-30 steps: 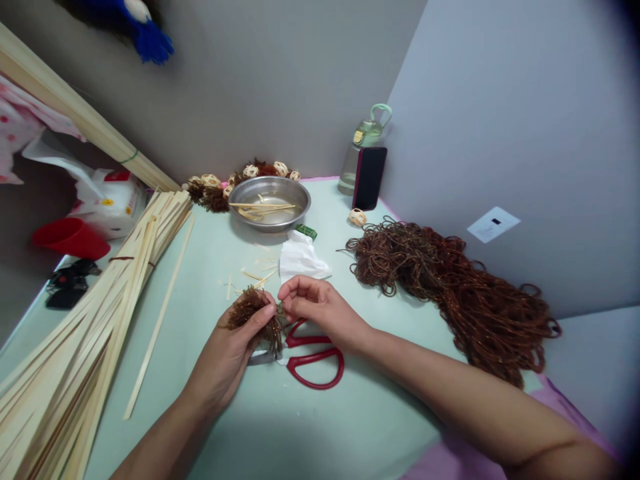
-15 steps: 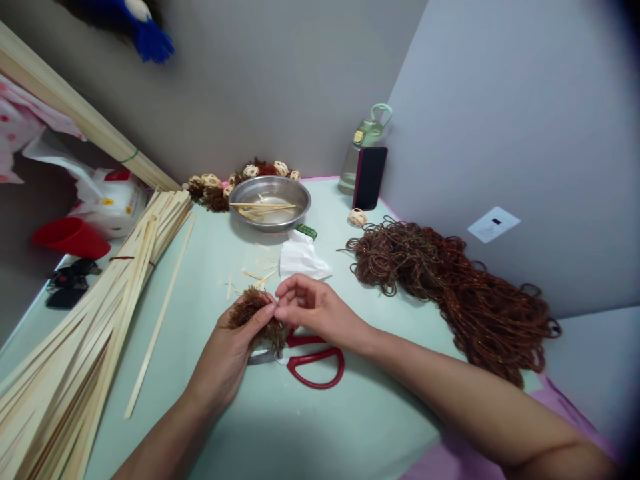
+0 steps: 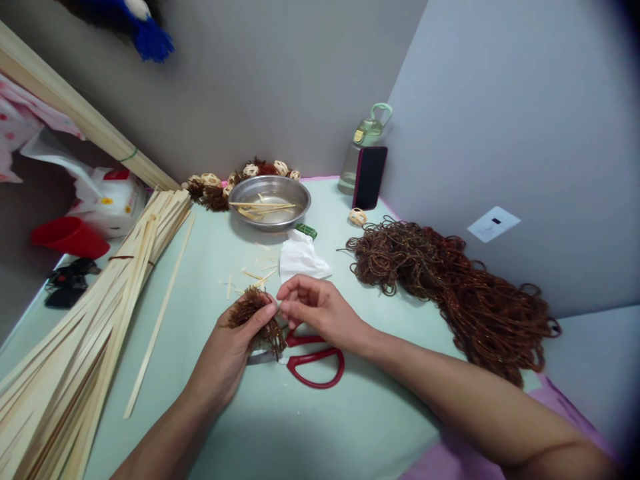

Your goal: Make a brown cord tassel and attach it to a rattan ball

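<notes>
tuft (image 3: 250, 315), brown and shaggy, sits in our left hand (image 3: 231, 347), just above the scissors (image 3: 306, 340). our left thumb lies across the tuft and presses it against the fingers, so that grip is closed; loose ends stick out above the hand and hang past the thumb. our right hand (image 3: 323, 310) comes in from the other side, with thumb and forefinger drawn close at the tuft's edge, just beside the left thumb tip. we cannot tell whether they pinch a strand or merely touch it, and the other right fingers are curled.

under both hands, the red handles point to our right and the blades partly hide behind the tuft. a white tissue (image 3: 301, 260) lies just beyond the right hand, with scraps (image 3: 253, 275) to its left and a steel bowl (image 3: 273, 225) farther off.

for room, green table (image 3: 280, 433) shows between our forearms and out to a lone strip (image 3: 160, 320) on the left, beside a bundle (image 3: 107, 300) of strips. on the right, table shows between our forearm and the yarn (image 3: 460, 293), which lies along the wall (image 3: 500, 133). purple cloth (image 3: 450, 457) marks the near right edge.
</notes>
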Motion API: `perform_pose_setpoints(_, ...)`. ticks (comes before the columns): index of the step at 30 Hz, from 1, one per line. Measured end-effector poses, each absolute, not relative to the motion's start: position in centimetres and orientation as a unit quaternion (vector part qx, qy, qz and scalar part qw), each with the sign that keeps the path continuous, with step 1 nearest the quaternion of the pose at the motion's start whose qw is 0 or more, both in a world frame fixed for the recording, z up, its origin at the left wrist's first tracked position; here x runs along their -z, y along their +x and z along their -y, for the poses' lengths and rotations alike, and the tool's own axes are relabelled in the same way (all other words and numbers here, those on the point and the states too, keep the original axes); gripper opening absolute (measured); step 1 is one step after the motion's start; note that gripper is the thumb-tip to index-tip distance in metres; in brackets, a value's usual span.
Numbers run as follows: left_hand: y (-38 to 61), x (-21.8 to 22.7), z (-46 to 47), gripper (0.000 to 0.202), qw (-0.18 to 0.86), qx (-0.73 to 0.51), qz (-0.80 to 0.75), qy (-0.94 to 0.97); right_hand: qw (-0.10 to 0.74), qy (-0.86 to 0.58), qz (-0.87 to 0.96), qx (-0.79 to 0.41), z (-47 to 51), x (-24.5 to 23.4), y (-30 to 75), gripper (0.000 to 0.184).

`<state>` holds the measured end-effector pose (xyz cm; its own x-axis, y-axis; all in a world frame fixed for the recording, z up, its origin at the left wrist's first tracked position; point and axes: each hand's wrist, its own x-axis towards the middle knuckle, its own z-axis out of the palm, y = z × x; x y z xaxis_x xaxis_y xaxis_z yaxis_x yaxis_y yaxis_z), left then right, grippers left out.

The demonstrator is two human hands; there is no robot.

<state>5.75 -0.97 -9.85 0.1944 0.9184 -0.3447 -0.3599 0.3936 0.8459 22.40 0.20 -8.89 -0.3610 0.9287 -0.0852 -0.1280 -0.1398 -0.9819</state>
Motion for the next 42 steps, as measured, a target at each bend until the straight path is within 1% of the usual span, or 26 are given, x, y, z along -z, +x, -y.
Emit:
perform_pose_setpoints(3, 5.7, 9.9, 0.9, 0.023, 0.690, -0.454, -0.468, 0.315, 0.465, -0.438, 0.493, -0.590, -0.6, 8.9, 22.8, 0.020)
perform_pose_setpoints(5, 5.6, 10.0, 0.9, 0.024, 0.687, -0.454, -0.473, 0.312, 0.485, -0.460, 0.488, -0.562, -0.8, 8.7, 23.0, 0.018)
perform_pose_setpoints(7, 5.6, 10.1, 0.9, 0.024, 0.689, -0.452, -0.473, 0.313, 0.479, -0.463, 0.501, -0.552, -0.8, 8.5, 23.1, 0.019)
perform_pose_setpoints(14, 5.5, 10.6, 1.0, 0.025, 0.711, -0.407, -0.450, 0.355, 0.424, -0.407, 0.555, -0.588, 0.0, 8.8, 22.5, 0.024)
perform_pose_setpoints(18, 5.4, 11.1, 1.1, 0.023, 0.720, -0.387, -0.437, 0.376, 0.430, -0.404, 0.550, -0.591, 0.0, 8.9, 22.4, 0.024)
perform_pose_setpoints(23, 5.5, 10.7, 1.1, 0.023, 0.710, -0.409, -0.446, 0.359, 0.450, -0.396, 0.528, -0.602, -0.5, 8.7, 22.7, 0.022)
perform_pose_setpoints(26, 5.6, 10.3, 1.2, 0.026, 0.706, -0.429, -0.458, 0.328, 0.451, -0.411, 0.518, -0.600, -0.6, 8.6, 22.7, 0.025)
perform_pose_setpoints(34, 5.7, 10.2, 1.1, 0.020, 0.699, -0.447, -0.451, 0.328, 0.422, -0.402, 0.503, -0.638, -0.4, 8.9, 22.5, 0.027)
perform_pose_setpoints(36, 5.8, 10.1, 1.1, 0.021, 0.697, -0.454, -0.454, 0.320, 0.420, -0.408, 0.510, -0.631, -0.3, 9.0, 22.5, 0.024)
perform_pose_setpoints(40, 5.8, 10.0, 1.1, 0.022, 0.696, -0.454, -0.460, 0.311, 0.421, -0.406, 0.516, -0.625, -0.4, 9.0, 22.5, 0.010)
perform_pose_setpoints(42, 5.8, 10.1, 1.1, 0.022, 0.698, -0.449, -0.463, 0.311, 0.420, -0.406, 0.518, -0.625, -0.4, 9.0, 22.5, 0.008)
